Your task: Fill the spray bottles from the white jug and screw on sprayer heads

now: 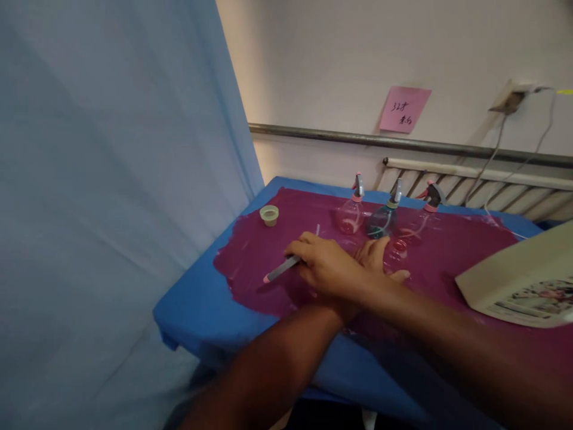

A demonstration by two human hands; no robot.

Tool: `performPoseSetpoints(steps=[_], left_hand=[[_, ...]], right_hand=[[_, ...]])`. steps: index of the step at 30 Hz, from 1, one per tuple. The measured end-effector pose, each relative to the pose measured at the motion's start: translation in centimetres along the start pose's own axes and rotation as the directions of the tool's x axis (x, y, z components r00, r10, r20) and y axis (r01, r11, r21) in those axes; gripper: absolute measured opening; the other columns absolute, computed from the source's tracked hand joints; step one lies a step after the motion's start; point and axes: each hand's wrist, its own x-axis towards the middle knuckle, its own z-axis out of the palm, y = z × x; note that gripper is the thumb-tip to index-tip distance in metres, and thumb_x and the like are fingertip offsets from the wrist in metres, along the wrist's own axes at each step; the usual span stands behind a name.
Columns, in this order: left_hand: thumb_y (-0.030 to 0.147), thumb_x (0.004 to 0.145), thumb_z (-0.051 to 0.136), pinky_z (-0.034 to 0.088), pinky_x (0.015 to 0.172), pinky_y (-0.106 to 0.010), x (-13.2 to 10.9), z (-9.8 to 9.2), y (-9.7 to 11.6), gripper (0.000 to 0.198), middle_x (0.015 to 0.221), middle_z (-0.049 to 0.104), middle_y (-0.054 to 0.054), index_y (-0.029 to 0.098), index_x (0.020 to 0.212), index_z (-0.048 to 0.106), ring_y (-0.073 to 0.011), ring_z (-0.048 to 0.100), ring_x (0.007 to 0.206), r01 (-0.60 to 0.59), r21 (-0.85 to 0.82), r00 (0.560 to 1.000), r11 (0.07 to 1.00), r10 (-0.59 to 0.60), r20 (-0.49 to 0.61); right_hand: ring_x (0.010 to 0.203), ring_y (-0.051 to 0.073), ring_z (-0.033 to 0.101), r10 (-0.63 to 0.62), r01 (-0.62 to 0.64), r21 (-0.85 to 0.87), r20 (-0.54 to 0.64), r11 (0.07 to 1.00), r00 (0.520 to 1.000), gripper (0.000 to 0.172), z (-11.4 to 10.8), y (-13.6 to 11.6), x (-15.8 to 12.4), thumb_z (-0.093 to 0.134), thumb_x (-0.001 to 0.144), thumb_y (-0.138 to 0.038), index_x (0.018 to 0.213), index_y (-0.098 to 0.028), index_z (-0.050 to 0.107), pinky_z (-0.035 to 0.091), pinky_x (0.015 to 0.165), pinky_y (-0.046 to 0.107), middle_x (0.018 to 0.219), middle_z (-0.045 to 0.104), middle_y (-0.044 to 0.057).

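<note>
My arms cross over a maroon cloth [447,251] on a blue-covered table [197,310]. My right hand [326,269] is closed on a grey spray head with a pink tip [280,271]; its thin white tube pokes up past my fingers. My left hand [378,254] lies partly under the right wrist, wrapped against a clear bottle with a pinkish base [397,251]. Its fingers are mostly hidden.
Three clear spray bottles [351,212] [385,215] [425,209] stand in a row at the back. A pale green cap [269,214] lies at the cloth's left. A white box [523,286] sits at right. A blue curtain [111,179] hangs left; a pink note [404,109] is on the wall.
</note>
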Motion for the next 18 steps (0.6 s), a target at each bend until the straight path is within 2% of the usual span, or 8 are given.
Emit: performPoseSetpoints(steps=[3,6,8,11,13,18], left_hand=[[0.036,0.097,0.093,0.047,0.139,-0.061,0.2,0.0,-0.3,0.091,0.174,0.059,-0.022,0.026,0.175,0.047,-0.0445,0.058,0.164,-0.018,-0.014,1.0,1.0,0.018,0.015],[0.036,0.095,0.093,0.051,0.135,-0.062,0.3,0.2,-0.5,0.091,0.171,0.06,-0.024,0.023,0.173,0.048,-0.0458,0.06,0.161,-0.02,-0.017,1.0,1.0,0.02,0.014],[0.039,0.094,0.095,0.053,0.133,-0.064,0.4,0.4,-0.8,0.093,0.169,0.061,-0.026,0.022,0.173,0.049,-0.0474,0.061,0.159,-0.013,-0.012,1.0,1.0,0.013,0.009],[0.043,0.093,0.097,0.052,0.134,-0.066,0.5,0.8,-1.4,0.098,0.17,0.06,-0.025,0.022,0.175,0.047,-0.0488,0.06,0.161,-0.015,-0.003,1.0,1.0,0.015,0.009],[0.045,0.093,0.097,0.05,0.136,-0.065,0.6,1.1,-1.7,0.098,0.172,0.059,-0.024,0.025,0.175,0.046,-0.049,0.058,0.162,-0.022,0.002,1.0,1.0,0.022,0.015],[0.041,0.094,0.096,0.049,0.136,-0.065,0.5,1.1,-1.2,0.095,0.171,0.059,-0.025,0.022,0.174,0.047,-0.049,0.059,0.161,-0.02,0.021,1.0,1.0,0.02,0.015]], right_hand=[[0.088,0.021,0.067,0.062,-0.044,-0.132,0.135,0.99,0.989,0.029,1.3,-0.4,3.8,0.058,0.105,-0.017,0.127,-0.024,0.076,0.047,0.077,0.034,0.122,0.073,0.009],[0.09,0.02,0.068,0.063,-0.025,-0.206,0.181,0.978,0.981,0.031,2.7,-0.5,6.9,0.053,0.109,-0.02,0.133,-0.022,0.073,0.046,0.077,0.034,0.139,0.071,0.012],[0.093,0.02,0.07,0.046,0.001,-0.217,0.208,0.976,0.977,0.03,3.7,-0.3,8.0,0.054,0.111,-0.022,0.135,-0.023,0.072,0.047,0.078,0.033,0.144,0.071,0.012],[0.096,0.022,0.073,0.034,0.025,-0.224,0.257,0.974,0.966,0.029,4.8,0.7,8.0,0.058,0.111,-0.026,0.137,-0.024,0.072,0.049,0.078,0.033,0.136,0.075,0.01],[0.097,0.023,0.075,0.034,0.035,-0.235,0.284,0.971,0.958,0.033,5.0,1.4,7.3,0.06,0.109,-0.023,0.14,-0.025,0.072,0.05,0.077,0.033,0.135,0.075,0.009],[0.105,0.025,0.077,0.015,0.063,-0.254,0.295,0.965,0.955,0.048,3.7,1.5,5.3,0.056,0.106,-0.014,0.151,-0.028,0.067,0.054,0.078,0.034,0.149,0.072,0.011]])
